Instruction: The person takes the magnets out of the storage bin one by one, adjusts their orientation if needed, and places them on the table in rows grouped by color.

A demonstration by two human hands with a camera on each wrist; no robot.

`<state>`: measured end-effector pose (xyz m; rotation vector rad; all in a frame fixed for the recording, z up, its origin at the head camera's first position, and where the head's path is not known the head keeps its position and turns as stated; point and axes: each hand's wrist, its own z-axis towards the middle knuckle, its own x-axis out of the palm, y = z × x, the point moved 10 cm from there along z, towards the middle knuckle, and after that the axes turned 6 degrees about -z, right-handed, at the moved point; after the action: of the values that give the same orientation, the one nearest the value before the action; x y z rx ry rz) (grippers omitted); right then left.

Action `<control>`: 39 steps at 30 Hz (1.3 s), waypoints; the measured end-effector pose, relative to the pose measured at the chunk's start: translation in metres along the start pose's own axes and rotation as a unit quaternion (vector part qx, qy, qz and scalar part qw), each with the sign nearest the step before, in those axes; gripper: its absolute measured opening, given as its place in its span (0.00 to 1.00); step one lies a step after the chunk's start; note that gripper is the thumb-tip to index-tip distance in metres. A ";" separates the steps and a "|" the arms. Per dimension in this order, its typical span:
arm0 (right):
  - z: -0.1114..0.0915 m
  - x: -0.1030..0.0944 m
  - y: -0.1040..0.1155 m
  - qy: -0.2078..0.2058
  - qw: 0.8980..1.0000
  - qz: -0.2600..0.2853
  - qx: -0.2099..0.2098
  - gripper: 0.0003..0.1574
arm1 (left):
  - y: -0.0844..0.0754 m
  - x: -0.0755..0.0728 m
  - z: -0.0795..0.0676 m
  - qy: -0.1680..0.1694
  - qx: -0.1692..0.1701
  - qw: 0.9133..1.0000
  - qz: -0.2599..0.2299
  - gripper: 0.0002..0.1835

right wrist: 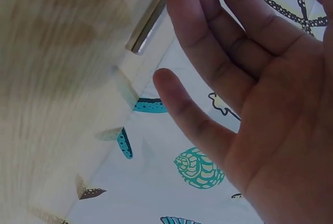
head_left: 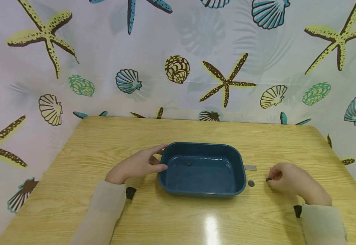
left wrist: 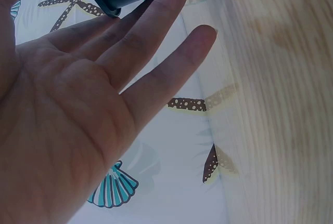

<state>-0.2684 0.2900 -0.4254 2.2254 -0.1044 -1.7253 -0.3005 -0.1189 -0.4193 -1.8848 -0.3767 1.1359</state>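
Observation:
A dark blue rectangular basin (head_left: pixel 200 195) stands on the table. My left hand (head_left: pixel 138 165) is at its left end, thumb over the rim and a fingertip at the far corner. In the left wrist view, the fingers (left wrist: pixel 130 47) of that hand reach fairly straight to the outer wall. A small dark round disc (head_left: pixel 188 163) lies inside the basin. To the right, my right hand (head_left: pixel 294 180) pinches another small dark disc (head_left: pixel 268 179) between thumb and finger, close over the table. Between hand and basin lies a third disc (head_left: pixel 251 183).
A small flat grey rectangular piece (head_left: pixel 250 167) lies just right of the basin; the right wrist view shows this metallic piece (right wrist: pixel 146 24) near the fingertips. The wooden table (head_left: pixel 126 136) ends at the back against a hanging cloth (head_left: pixel 153 44) printed with starfish and shells.

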 end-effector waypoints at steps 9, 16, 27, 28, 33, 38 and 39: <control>0.005 0.011 -0.002 0.019 1.000 -0.006 -0.004 0.07 | -0.001 0.000 0.000 -0.002 -0.001 1.000 0.003 0.43; 0.005 0.014 -0.004 0.032 0.999 0.002 -0.006 0.08 | -0.003 0.000 0.000 -0.001 0.004 1.000 0.007 0.43; -0.003 0.011 -0.008 0.045 0.997 0.056 -0.019 0.12 | -0.002 0.000 0.001 -0.001 0.003 1.000 0.010 0.43; -0.004 0.010 -0.007 0.043 0.997 0.059 -0.021 0.12 | -0.002 0.000 0.000 -0.001 0.003 1.000 0.011 0.43; -0.010 0.001 -0.010 0.022 0.998 0.054 -0.016 0.12 | -0.002 0.000 0.001 0.001 0.004 1.000 0.012 0.43; -0.011 -0.006 -0.012 0.014 0.998 0.053 -0.013 0.11 | -0.002 0.000 0.001 -0.001 0.005 1.000 0.014 0.43; -0.011 -0.007 -0.012 0.015 0.998 0.055 -0.014 0.10 | -0.002 0.000 0.001 -0.001 0.005 1.000 0.014 0.43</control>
<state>-0.2613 0.3056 -0.4204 2.1823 -0.1924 -1.6246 -0.3004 -0.1172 -0.4179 -1.8861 -0.3458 1.1569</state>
